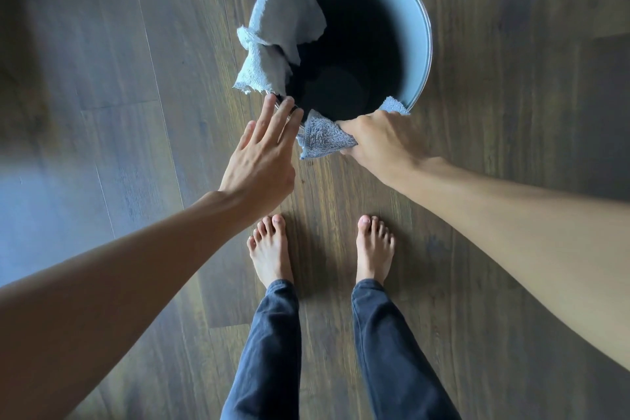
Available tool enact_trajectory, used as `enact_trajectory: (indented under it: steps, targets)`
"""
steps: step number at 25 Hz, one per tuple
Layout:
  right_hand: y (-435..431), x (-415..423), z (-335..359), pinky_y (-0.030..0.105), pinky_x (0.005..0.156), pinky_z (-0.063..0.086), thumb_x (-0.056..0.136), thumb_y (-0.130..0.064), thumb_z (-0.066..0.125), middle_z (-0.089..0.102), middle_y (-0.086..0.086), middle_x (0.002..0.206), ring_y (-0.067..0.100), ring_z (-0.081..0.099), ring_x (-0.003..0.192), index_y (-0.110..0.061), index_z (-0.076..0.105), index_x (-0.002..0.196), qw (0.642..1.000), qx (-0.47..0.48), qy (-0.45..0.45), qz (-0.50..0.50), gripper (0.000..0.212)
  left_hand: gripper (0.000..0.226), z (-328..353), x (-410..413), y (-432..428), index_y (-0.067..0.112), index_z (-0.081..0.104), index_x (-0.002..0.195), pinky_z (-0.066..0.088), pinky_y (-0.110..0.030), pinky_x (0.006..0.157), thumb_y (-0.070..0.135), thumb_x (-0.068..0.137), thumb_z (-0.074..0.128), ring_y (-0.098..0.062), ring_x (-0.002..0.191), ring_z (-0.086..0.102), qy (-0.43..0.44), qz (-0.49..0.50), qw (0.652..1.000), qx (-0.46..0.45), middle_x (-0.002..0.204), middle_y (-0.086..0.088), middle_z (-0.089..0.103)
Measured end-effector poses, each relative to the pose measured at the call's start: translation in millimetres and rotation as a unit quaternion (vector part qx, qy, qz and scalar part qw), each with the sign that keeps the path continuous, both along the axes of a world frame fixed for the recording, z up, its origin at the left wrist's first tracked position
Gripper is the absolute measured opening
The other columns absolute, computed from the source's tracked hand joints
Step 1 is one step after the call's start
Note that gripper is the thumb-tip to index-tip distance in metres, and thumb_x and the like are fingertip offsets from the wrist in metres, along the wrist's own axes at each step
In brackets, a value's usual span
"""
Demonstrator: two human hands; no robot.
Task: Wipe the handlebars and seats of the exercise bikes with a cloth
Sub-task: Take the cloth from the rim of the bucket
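Standing on dark plank floor (494, 181), a grey bucket (414, 44) carries a cloth (283, 14).

Grey terry cloth (320, 140) bunched at bucket (417, 27) near rim; second cloth (279, 20) draped over left rim.

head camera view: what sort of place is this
Probably an indoor room set up for cleaning: wood-plank floor, a grey bucket with a cloth draped over its rim, and bare feet. Nothing in view confirms a gym.

Dark plank floor (511, 164), possibly laminate, grey bucket (416, 44) standing on it, bare feet (271, 256) near the bucket.
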State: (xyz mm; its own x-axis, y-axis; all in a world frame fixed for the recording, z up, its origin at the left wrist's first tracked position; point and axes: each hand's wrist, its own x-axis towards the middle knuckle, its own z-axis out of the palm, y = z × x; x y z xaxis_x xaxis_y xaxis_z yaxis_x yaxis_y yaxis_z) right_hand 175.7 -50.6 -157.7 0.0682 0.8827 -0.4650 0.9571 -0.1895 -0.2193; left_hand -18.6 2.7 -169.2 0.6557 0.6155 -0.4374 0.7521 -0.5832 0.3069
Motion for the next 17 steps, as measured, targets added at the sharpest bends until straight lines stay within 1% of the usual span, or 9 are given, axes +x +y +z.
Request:
enact_trajectory:
  steps: [3, 5, 6, 7, 8, 10, 12, 14, 17]
  targets:
    - [-6.3, -1.4, 29.5, 0.032, 0.061, 0.037, 0.093, -0.034, 0.067, 0.053, 0.002, 0.067, 0.031, 0.059, 0.074, -0.023, 0.072, 0.105, 0.997, 0.0, 0.053, -0.056, 0.017, 0.08, 29.4, 4.4, 4.4, 0.015, 0.01, 0.158, 0.009, -0.044, 0.125, 0.0, 0.091, 0.051, -0.021, 0.153, -0.007, 0.003, 0.033, 0.999, -0.03, 0.166, -0.004, 0.002]
    - [-12.4, -3.5, 65.7, 0.03, 0.056, 0.034, 0.089, -0.035, 0.072, 0.05, 0.0, 0.061, 0.029, 0.057, 0.068, -0.018, 0.073, 0.089, 0.985, -0.031, 0.101, -0.138, 0.016, 0.076, 67.9, 6.9, 3.7, 0.013, 0.013, 0.158, 0.009, -0.042, 0.124, 0.001, 0.092, 0.05, -0.023, 0.153, -0.002, 0.004, 0.06, 0.997, -0.038, 0.166, -0.006, 0.007]
    - [-18.2, -4.5, 89.4, 0.03, 0.053, 0.031, 0.087, -0.034, 0.074, 0.047, -0.002, 0.056, 0.026, 0.054, 0.062, -0.016, 0.068, 0.074, 0.973, -0.051, 0.127, -0.185, 0.023, 0.073, 93.1, 7.9, 1.4, 0.012, 0.014, 0.157, 0.009, -0.041, 0.124, 0.002, 0.093, 0.049, -0.023, 0.153, 0.001, 0.005, 0.073, 0.996, -0.044, 0.165, -0.007, 0.01]
    - [-25.8, -6.0, 114.6, 0.03, 0.049, 0.028, 0.086, -0.032, 0.075, 0.043, -0.005, 0.053, 0.022, 0.049, 0.057, -0.016, 0.057, 0.061, 0.96, -0.068, 0.148, -0.228, 0.035, 0.071, 119.9, 8.5, -2.4, 0.011, 0.016, 0.157, 0.01, -0.041, 0.124, 0.004, 0.094, 0.048, -0.024, 0.153, 0.004, 0.005, 0.08, 0.996, -0.05, 0.165, -0.008, 0.013]
    - [-34.0, -6.6, 145.5, 0.03, 0.047, 0.026, 0.084, -0.029, 0.076, 0.041, -0.006, 0.051, 0.02, 0.044, 0.054, -0.017, 0.047, 0.055, 0.945, -0.075, 0.167, -0.27, 0.043, 0.069, 154.2, 10.2, -6.3, 0.011, 0.019, 0.156, 0.011, -0.041, 0.123, 0.006, 0.095, 0.048, -0.025, 0.152, 0.008, 0.003, 0.081, 0.995, -0.056, 0.164, -0.008, 0.017]
    - [-54.0, -8.8, 206.9, 0.029, 0.047, 0.026, 0.081, -0.026, 0.077, 0.042, -0.006, 0.051, 0.018, 0.042, 0.052, -0.019, 0.04, 0.052, 0.913, -0.073, 0.205, -0.345, 0.047, 0.065, 221.8, 13.6, -16.3, 0.011, 0.024, 0.155, 0.015, -0.043, 0.123, 0.01, 0.095, 0.049, -0.024, 0.15, 0.017, -0.004, 0.077, 0.995, -0.067, 0.161, -0.008, 0.026]
    - [-71.1, -8.6, 272.8, 0.026, 0.046, 0.028, 0.079, -0.026, 0.079, 0.047, -0.005, 0.052, 0.015, 0.043, 0.05, -0.019, 0.044, 0.052, 0.883, -0.048, 0.242, -0.4, 0.044, 0.061, 292.3, 21.2, -24.0, 0.012, 0.029, 0.154, 0.016, -0.045, 0.122, 0.014, 0.096, 0.051, -0.023, 0.148, 0.025, -0.015, 0.082, 0.994, -0.069, 0.159, -0.007, 0.032]
    - [-88.3, -5.3, 348.1, 0.024, 0.046, 0.03, 0.076, -0.027, 0.081, 0.055, -0.001, 0.054, 0.012, 0.045, 0.048, -0.02, 0.049, 0.052, 0.862, -0.019, 0.263, -0.433, 0.04, 0.059, 368.0, 29.4, -34.1, 0.013, 0.031, 0.153, 0.016, -0.043, 0.122, 0.018, 0.097, 0.051, -0.023, 0.146, 0.029, -0.021, 0.081, 0.994, -0.066, 0.157, -0.006, 0.036]
    - [-116.5, 2.2, 438.4, 0.031, 0.051, 0.041, 0.072, -0.032, 0.084, 0.067, 0.009, 0.064, 0.018, 0.057, 0.056, -0.021, 0.057, 0.053, 0.835, 0.032, 0.288, -0.469, 0.035, 0.057, 458.9, 41.2, -51.2, 0.013, 0.036, 0.15, 0.018, -0.038, 0.118, 0.02, 0.096, 0.052, -0.026, 0.141, 0.036, -0.049, 0.07, 0.995, -0.051, 0.153, -0.008, 0.042]
